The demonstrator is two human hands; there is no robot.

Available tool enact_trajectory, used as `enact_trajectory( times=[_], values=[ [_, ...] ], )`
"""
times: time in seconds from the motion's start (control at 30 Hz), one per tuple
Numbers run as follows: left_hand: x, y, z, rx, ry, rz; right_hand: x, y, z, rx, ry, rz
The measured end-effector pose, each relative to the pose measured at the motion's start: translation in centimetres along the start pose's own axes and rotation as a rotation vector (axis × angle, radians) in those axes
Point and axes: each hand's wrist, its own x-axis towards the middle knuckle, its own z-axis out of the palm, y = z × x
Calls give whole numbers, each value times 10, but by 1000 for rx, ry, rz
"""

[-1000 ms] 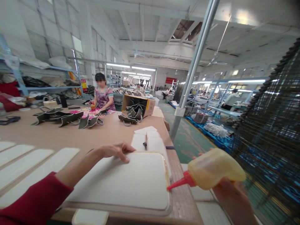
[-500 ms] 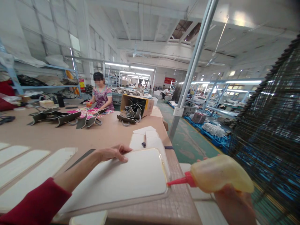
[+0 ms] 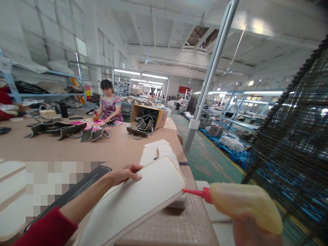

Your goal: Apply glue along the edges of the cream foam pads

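Observation:
A white panel with rounded corners (image 3: 138,196) is pinched along its far edge by my left hand (image 3: 128,173), thumb on top. It lies at a slant, its right end over a stack of similar white panels (image 3: 176,202). My right hand (image 3: 249,227) is wrapped round a squeeze bottle of yellowish liquid (image 3: 246,203). The bottle lies sideways, and its red nozzle (image 3: 196,193) points left, with the tip at the panel's right corner. A thin yellowish line runs along that short edge. Some fingers of my right hand are hidden behind the bottle.
White pieces (image 3: 10,194) and a dark flat piece (image 3: 84,182) lie at the left. Dark bag-like pieces with handles (image 3: 58,128) and a cardboard box (image 3: 161,118) stand farther back, near a co-worker (image 3: 110,102). A metal post (image 3: 210,75) rises at the table's right edge.
The white panel has turned and tilted, its right corner moving up, and more of the stack beneath shows. The bottle's nozzle tip has shifted upward with that corner. More of the dark piece shows.

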Motion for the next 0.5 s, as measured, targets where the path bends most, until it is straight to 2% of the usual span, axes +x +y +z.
enact_trajectory(
  times=[0.3, 0.5],
  values=[
    [10, -19, -1, -70, 50, 41, -2, 6, 13, -22, -2, -176],
    [12, -21, 2, -110, 82, 22, -5, 13, 19, -16, 34, -186]
  ],
)
